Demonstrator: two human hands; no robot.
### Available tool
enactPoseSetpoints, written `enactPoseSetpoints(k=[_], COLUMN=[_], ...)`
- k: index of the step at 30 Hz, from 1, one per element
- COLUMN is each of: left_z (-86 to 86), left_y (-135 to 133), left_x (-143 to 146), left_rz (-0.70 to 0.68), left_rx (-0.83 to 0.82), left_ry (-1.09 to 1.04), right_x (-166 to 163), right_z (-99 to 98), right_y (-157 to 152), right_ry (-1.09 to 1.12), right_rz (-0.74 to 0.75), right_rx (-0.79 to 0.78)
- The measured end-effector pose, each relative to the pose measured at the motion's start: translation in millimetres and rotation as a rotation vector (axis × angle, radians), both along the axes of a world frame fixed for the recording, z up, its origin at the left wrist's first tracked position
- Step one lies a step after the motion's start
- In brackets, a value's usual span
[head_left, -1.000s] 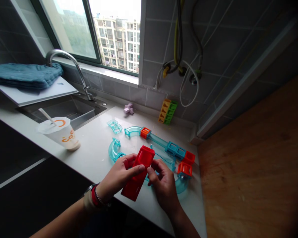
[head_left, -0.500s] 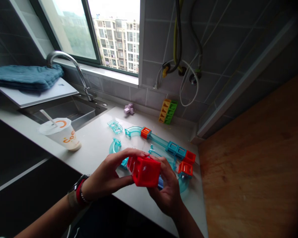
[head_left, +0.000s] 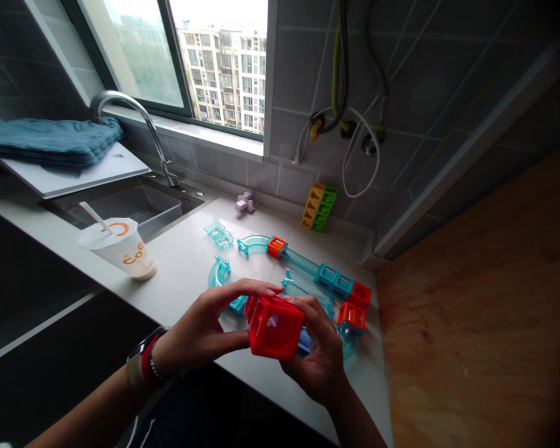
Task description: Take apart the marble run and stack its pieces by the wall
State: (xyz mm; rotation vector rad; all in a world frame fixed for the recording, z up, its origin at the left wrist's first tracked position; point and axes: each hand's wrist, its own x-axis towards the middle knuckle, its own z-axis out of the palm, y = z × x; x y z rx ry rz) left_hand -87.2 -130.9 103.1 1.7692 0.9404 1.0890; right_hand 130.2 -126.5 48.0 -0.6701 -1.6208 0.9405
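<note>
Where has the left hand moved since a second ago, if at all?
Yes: leftward in the picture. Judged against the faucet, the left hand's wristwatch was below its base, now further left.

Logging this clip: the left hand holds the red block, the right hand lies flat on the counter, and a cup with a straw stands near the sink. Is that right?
Not quite: the right hand isn't flat on the counter. The head view shows it gripping the red block together with the left hand.
</note>
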Motion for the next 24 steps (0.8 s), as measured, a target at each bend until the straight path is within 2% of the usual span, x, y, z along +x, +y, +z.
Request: enactPoseSetpoints(k=[10,24], left_z=[-7.3,-12.1], left_y=[3,1], left_x=[-2,-3], left_rz=[-0.028,-0.011], left_rx=[0.087,-0.092], left_ry=[-0.018,-0.047], right_x=[1,-2], right_z=[-1.2,-1.8], right_y=[2,3], right_ry=[0.020,-0.015], right_rz=[0.028,0.012], right_rx=[-0.011,-0.031])
